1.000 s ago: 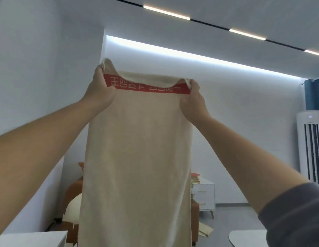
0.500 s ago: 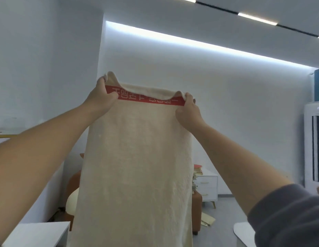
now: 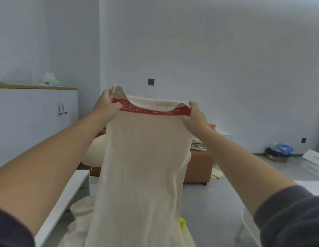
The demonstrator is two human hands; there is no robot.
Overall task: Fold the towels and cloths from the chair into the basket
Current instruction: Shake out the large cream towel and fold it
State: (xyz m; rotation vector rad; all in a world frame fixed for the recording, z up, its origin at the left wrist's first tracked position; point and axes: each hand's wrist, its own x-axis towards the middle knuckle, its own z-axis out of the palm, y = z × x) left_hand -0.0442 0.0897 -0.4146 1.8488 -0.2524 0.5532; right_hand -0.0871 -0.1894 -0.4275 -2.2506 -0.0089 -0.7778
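The left hand [image 3: 106, 106] pinched one top corner of the cream towel [image 3: 146, 157] and the right hand [image 3: 196, 117] the other, both clamped on the hem by its red band [image 3: 155, 111], likely so it hung flat in mid-air for a clean first fold. A pale heap [image 3: 79, 216] at lower left may have been more cloths; the towel's lower end was cut off, and no basket was in view.
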